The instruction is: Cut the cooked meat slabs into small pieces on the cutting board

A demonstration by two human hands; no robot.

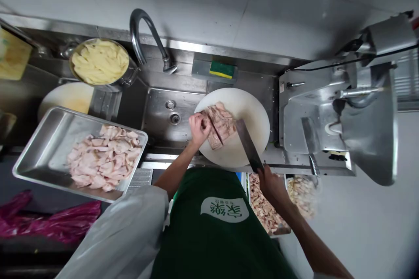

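Note:
A slab of pale pink meat (220, 125) lies on a round white cutting board (250, 113) beside the sink. My left hand (199, 127) is curled, its fingers pressing on the meat's left end. My right hand (269, 183) grips the handle of a cleaver (248, 144). The blade rests on the board just right of the meat, angled toward it.
A steel tray (49, 148) of sliced meat sits at left. A pot of pale strips (100, 62) stands behind it by the faucet (144, 37). A meat slicer (353, 113) is at right. Containers of chopped meat (265, 209) sit below the counter. A sponge (222, 69) lies behind the board.

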